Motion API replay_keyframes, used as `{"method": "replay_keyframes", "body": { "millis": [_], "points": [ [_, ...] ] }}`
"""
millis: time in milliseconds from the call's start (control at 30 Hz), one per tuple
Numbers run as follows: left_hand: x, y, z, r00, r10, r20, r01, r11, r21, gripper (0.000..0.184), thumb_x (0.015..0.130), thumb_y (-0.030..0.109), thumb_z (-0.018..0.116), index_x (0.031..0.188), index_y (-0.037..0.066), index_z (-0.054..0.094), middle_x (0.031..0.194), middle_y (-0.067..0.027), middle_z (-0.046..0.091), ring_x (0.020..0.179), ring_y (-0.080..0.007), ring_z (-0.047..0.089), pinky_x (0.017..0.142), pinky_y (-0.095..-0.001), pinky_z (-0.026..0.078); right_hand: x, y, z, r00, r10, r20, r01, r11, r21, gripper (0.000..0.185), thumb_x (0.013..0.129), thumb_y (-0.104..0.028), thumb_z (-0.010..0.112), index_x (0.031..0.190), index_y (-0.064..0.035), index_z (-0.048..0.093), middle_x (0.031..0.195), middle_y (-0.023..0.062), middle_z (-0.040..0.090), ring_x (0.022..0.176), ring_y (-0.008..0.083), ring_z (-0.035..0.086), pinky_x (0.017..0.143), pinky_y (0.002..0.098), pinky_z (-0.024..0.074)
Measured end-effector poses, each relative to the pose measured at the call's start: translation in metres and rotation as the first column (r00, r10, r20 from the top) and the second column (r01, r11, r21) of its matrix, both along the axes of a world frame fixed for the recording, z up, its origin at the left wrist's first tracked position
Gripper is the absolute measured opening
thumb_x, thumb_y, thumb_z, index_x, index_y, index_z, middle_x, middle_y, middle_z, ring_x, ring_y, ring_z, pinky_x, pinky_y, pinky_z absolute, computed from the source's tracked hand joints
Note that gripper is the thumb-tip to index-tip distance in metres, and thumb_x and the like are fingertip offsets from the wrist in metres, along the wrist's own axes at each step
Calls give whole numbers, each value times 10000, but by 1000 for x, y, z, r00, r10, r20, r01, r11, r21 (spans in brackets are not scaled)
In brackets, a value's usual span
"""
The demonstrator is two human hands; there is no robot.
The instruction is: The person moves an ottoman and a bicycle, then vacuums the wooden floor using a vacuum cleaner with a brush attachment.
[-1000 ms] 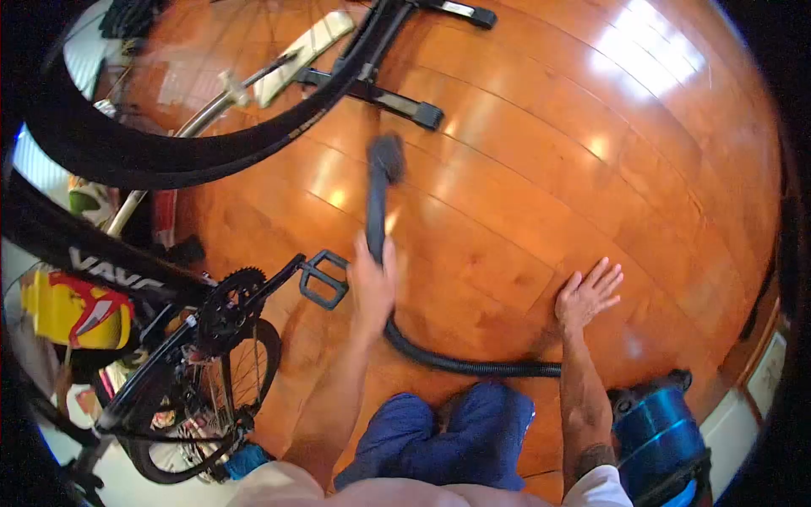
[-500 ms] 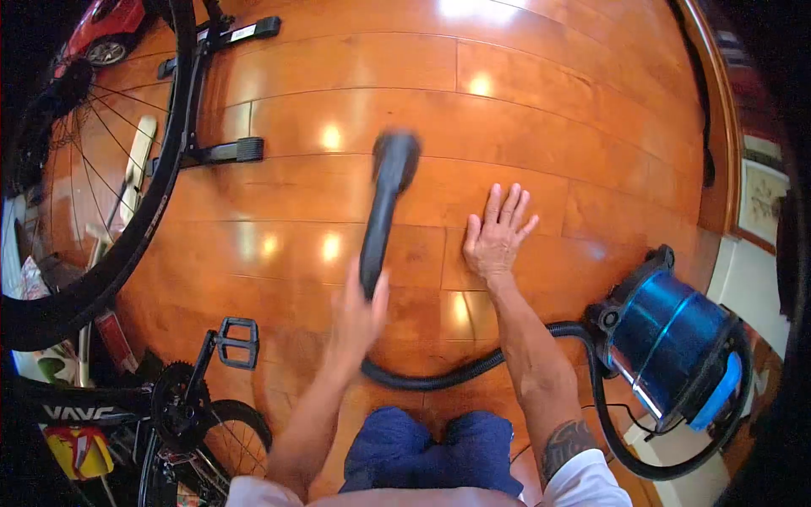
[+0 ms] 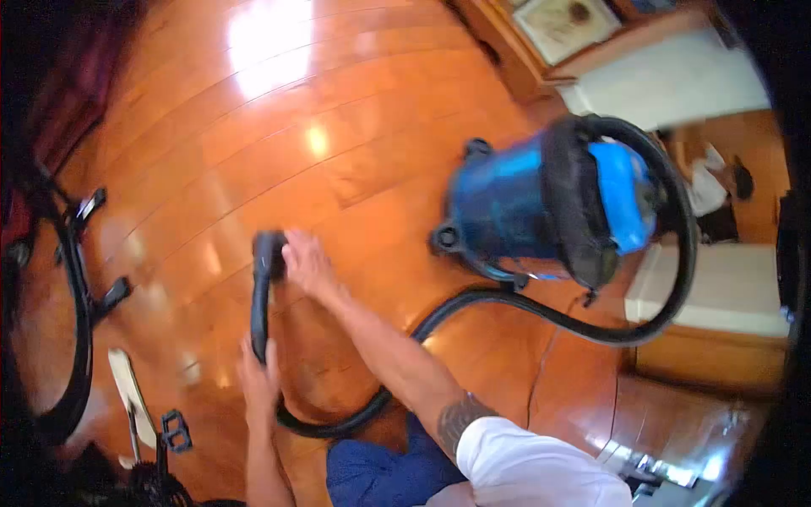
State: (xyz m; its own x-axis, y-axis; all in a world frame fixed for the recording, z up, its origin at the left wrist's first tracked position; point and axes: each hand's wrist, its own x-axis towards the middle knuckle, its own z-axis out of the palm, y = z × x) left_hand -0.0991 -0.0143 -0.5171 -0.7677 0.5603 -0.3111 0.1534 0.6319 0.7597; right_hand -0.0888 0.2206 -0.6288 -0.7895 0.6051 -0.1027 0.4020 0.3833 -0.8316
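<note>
My left hand [image 3: 260, 372] is closed around the black handle of a vacuum hose [image 3: 260, 313], which points up and away from me over the wooden floor. At its far end is a dark, wide nozzle [image 3: 269, 252]. My right hand [image 3: 311, 269] is beside the nozzle, fingers extended, with the fingertips at its right edge; blur hides whether they touch it. From the handle, the ribbed black hose [image 3: 456, 306] loops right to a blue canister vacuum [image 3: 515, 203] with a black top and a bright blue handle.
At the left are part of a bicycle wheel [image 3: 80, 338], a black stand foot [image 3: 111, 296], a pedal [image 3: 176, 431] and a cream-coloured long piece [image 3: 131, 393]. A thin cord [image 3: 545, 363] runs over the floor. A framed picture [image 3: 566, 25] is at the upper right.
My view has swung right, toward the vacuum. My right hand has left the floor, where it lay flat, and come to the nozzle. My left hand still grips the handle.
</note>
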Motion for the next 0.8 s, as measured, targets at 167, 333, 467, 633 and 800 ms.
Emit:
{"method": "replay_keyframes", "body": {
  "millis": [167, 333, 467, 633, 800],
  "points": [
    [-65, 144, -32, 982, -126, -137, 129, 992, 11, 326, 991, 319, 613, 1114, 21, 572, 724, -255, 608, 686, -467, 628, 578, -501, 466, 216, -59, 155, 985, 136, -109, -79, 904, 420, 282, 905, -147, 672, 1146, -1, 673, 1093, 151, 714, 990, 301, 686, 935, 456, 525],
    [-13, 59, -16, 979, -111, -173, 136, 982, 134, 345, 983, 253, 629, 1217, 7, 563, 828, -241, 616, 757, -363, 664, 673, -475, 498, 509, -78, 320, 870, -405, 283, 407, 912, 53, 295, 855, -158, 731, 1117, -23, 712, 1069, 112, 710, 976, 251, 677, 873, 367, 554],
    [40, -40, -12, 977, -164, -138, 167, 986, 13, 379, 977, 200, 644, 1291, 13, 543, 874, -210, 630, 748, -304, 645, 696, -411, 510, 555, 73, 423, 606, -768, -207, 719, 417, 557, 227, 1016, -207, 573, 830, -86, 617, 653, 20, 580, 577, 114, 575, 535, 254, 459],
    [63, 13, 41, 952, -204, -229, 183, 977, -109, 409, 965, 251, 662, 1296, 36, 556, 794, -214, 641, 684, -327, 649, 642, -430, 504, 497, 316, 416, 730, -607, -315, 671, 725, 156, 277, 1003, -190, 619, 1244, -53, 628, 837, 3, 614, 734, 86, 588, 621, 227, 476],
    [25, 181, 14, 936, -293, -197, 301, 954, 13, 362, 960, 308, 634, 1214, 58, 573, 859, -270, 665, 842, -472, 661, 708, -512, 507, 412, 376, 434, 972, -233, 45, 189, 877, 441, 233, 883, -74, 622, 1102, -60, 700, 834, -19, 595, 720, 79, 563, 620, 222, 447]
  ]
}}
